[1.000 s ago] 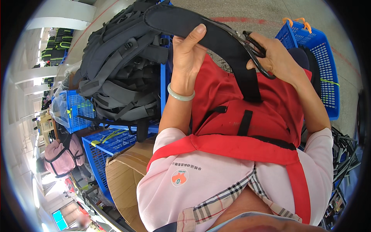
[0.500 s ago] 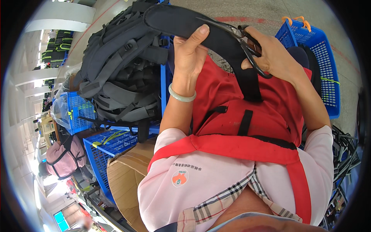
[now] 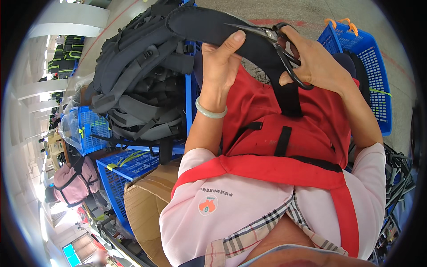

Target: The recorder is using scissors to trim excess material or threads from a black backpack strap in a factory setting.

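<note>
Black padded strap (image 3: 222, 29): left hand (image 3: 222, 66) clamped on it; right hand (image 3: 318, 62) just beside, fingers closed through scissors (image 3: 278, 44) handles.

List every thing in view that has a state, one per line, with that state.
Left hand: gripping the padded strap.
Right hand: fingers through the scissors' handles.
Scissors: blades nearly shut, lying against the strap.
Padded black strap: held up, curved.
Red backpack: lying on the lap.
Grey backpacks: piled in a heap.
Cardboard box: flaps open.
</note>
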Motion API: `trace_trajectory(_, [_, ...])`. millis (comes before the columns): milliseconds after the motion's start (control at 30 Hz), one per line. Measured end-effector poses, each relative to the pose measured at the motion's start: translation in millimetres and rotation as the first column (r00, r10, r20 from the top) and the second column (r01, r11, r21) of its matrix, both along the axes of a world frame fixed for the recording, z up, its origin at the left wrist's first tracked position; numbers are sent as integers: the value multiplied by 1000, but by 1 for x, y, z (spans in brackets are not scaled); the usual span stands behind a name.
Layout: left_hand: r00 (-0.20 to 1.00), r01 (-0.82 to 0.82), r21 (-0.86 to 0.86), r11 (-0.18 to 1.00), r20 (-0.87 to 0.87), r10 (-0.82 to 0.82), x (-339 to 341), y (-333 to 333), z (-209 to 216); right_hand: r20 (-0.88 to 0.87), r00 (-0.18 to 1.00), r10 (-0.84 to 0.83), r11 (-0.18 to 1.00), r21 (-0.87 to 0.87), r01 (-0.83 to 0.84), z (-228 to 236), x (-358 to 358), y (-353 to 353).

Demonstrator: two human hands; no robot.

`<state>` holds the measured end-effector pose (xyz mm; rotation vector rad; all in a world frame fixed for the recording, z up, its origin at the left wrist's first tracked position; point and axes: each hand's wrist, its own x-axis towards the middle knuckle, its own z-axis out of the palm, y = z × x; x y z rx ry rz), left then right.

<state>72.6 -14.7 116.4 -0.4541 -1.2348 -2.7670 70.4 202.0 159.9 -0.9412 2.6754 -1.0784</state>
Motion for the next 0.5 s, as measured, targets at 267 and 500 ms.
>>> trace_trajectory(267, [999, -4, 53, 999, 45, 2, 2, 4, 6, 57, 998, -24, 997, -74, 28, -12, -2, 0])
trace_trajectory(500, [998, 7, 66, 998, 68, -11, -1, 2, 4, 161, 986, -48, 994, -85, 62, -7, -4, 0])
